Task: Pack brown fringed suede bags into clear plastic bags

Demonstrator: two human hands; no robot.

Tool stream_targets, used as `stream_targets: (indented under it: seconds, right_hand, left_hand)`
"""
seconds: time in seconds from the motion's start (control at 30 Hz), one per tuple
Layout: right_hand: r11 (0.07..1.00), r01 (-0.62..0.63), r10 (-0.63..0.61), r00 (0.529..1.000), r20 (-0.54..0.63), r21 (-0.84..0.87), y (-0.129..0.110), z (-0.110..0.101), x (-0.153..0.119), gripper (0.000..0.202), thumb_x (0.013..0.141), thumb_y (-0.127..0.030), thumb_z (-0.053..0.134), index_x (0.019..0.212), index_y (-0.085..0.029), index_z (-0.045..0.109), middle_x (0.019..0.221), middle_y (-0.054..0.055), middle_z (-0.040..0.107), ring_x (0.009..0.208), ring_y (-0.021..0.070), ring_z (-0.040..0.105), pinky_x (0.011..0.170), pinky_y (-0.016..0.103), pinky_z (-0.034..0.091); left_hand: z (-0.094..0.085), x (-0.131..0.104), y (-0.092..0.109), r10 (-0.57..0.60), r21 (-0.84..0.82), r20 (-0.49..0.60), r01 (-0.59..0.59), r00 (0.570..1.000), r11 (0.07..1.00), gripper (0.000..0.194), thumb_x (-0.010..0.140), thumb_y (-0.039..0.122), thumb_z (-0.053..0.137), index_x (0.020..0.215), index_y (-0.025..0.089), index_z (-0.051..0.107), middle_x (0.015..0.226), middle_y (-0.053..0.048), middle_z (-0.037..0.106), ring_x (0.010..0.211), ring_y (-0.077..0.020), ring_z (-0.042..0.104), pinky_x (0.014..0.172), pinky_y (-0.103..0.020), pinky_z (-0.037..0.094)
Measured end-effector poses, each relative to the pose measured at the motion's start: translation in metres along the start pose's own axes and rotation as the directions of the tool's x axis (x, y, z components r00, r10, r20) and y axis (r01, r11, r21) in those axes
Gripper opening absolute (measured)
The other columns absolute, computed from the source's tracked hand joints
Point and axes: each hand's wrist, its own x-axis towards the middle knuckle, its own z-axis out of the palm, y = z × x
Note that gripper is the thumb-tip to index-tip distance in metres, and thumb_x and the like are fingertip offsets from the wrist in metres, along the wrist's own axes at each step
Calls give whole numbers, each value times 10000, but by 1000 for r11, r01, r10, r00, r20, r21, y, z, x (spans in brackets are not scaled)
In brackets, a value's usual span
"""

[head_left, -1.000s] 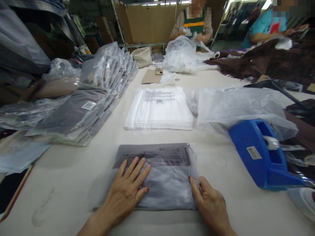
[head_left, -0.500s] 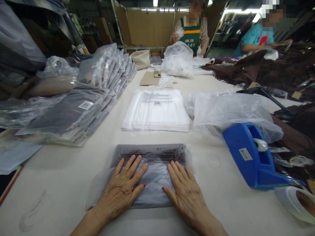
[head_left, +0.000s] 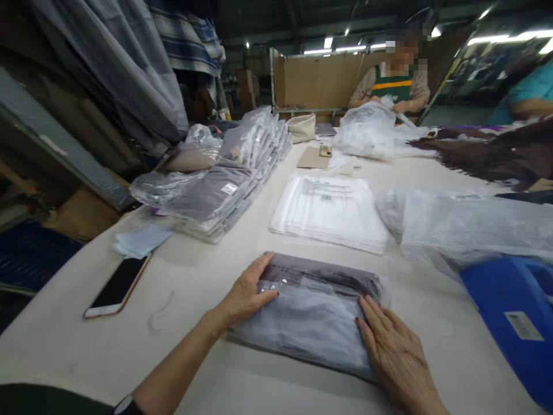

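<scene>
Palms spread flat, left hand (head_left: pixel 246 291) and right hand (head_left: pixel 395 354) flank the bagged grey garment (head_left: pixel 313 320) at lower centre; press evenly, probably, squeezing air outward.

A phone (head_left: pixel 116 286) lies face up near the left edge of the bench (head_left: pixel 207 271), with folded pale blue sheets (head_left: pixel 140 240) just beyond it. A row of bagged grey garments (head_left: pixel 228 181) runs along the left side towards the far end. A flat stack of clear bags (head_left: pixel 330 212) sits mid-bench, beside a loose heap of plastic film (head_left: pixel 466 225). A blue tape dispenser (head_left: pixel 514 317) stands at the right edge. At the far end a person in a green apron (head_left: pixel 395 86) handles a full plastic bag (head_left: pixel 367 129). Brown fabric (head_left: pixel 496 153) spreads along the right.
</scene>
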Motion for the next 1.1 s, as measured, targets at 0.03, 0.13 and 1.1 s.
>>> stream_targets:
  seconds: [0.03,0.13,1.1]
  right_hand:
    - [1000,30,-30,999,-21,-1,2,2,-1,448,933,-363,261,1195,-165,568,1217,67,601,1045,286,552,763,411,485]
    - [989,148,-147,987,-57,8,7,7,-5,412,934,-289,261,1142,-172,597,1224,93,594,1113,266,533,833,404,468]
    - [984,20,11,984,-176,174,24,-18,2,372,897,-385,370,1067,-176,626,1246,135,567,1052,263,593,864,396,486]
  left_hand:
    - [-1,1,-4,-38,6,-15,38,999,999,717,766,272,585,1392,126,265,1416,-153,364,1294,-256,364,1069,-442,337]
    - [3,6,-7,-96,31,0,96,995,995,795,740,312,621,1394,78,234,1436,-193,308,1321,-271,311,1089,-448,294]
    - [-41,-33,15,-381,-103,-459,378,803,920,324,826,316,408,1052,147,568,1148,-117,597,1084,-219,530,940,-339,401]
